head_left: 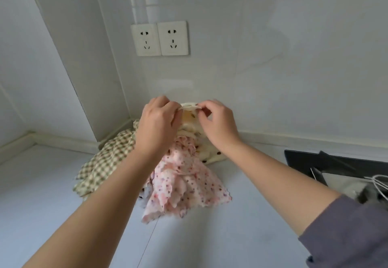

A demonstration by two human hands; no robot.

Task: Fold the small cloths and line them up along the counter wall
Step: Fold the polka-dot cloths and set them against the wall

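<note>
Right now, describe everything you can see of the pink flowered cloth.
The pink flowered cloth is thin, soft-looking fabric, pale pink with small red and purple blossoms and a scalloped edge. Unfolded and crumpled, it peaks towards the wall and spreads over the counter nearer the camera. It lies between the green checked cloth on its left and the cream spotted cloth behind. The left hand and right hand pinch the cream one, not it.

Pale counter [52,194] under checked cloth [100,167], pink floral cloth [189,188], black panel [336,162].
</note>
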